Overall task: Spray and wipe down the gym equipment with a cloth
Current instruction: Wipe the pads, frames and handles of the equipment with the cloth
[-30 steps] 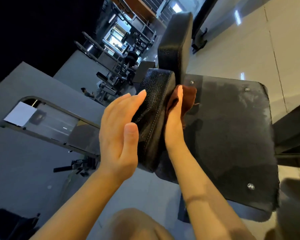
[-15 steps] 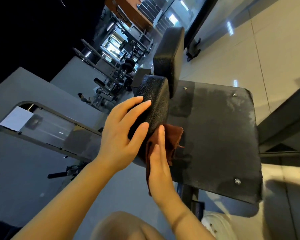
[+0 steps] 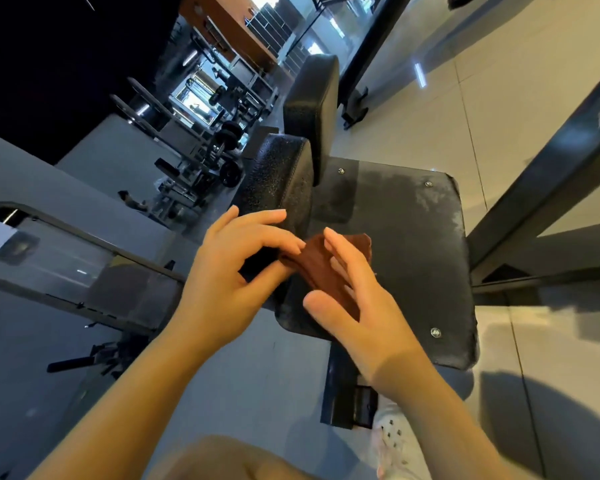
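A brown cloth is held between both hands, off the pads. My left hand pinches its left end between thumb and fingertips. My right hand holds the other end, the cloth running between its thumb and spread fingers. Just behind the hands is a narrow black textured pad. Beside it lies a wide flat black pad with bolts and pale streaks. A taller black pad stands upright behind them. No spray bottle is in view.
A black steel frame beam slants past the flat pad on the right. Its post and bracket drop to the floor by my white shoe. A grey machine housing is on the left, with weight racks beyond.
My right hand has drawn the cloth down off the narrow pad's side. My left hand has left the pad and taken the cloth's end.
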The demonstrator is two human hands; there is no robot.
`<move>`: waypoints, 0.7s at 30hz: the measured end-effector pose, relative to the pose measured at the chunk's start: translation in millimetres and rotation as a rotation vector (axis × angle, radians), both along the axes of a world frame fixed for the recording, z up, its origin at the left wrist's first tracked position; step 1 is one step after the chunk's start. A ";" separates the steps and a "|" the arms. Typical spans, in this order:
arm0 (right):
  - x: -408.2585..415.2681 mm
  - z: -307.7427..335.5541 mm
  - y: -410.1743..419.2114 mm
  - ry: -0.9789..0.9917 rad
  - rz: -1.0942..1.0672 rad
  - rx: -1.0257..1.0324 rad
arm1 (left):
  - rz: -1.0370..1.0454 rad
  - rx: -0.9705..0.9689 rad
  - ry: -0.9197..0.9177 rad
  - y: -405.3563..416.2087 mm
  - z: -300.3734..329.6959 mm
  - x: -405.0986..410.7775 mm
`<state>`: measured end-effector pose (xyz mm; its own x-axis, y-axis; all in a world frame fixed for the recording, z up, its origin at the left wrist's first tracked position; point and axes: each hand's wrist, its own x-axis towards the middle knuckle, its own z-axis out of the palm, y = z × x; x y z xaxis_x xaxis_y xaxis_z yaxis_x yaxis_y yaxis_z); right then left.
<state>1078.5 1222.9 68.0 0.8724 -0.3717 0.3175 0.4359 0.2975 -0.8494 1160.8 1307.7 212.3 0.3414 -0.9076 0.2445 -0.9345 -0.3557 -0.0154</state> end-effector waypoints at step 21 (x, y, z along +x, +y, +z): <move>36.5 19.5 31.4 0.092 -0.786 0.168 | 0.108 -0.150 -0.372 53.2 -17.9 -14.7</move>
<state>1115.0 1254.3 87.5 0.3557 -0.9236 0.1428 0.5016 0.0598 -0.8630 1146.0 1360.9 194.4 0.2966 -0.8159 0.4964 -0.8321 -0.4759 -0.2850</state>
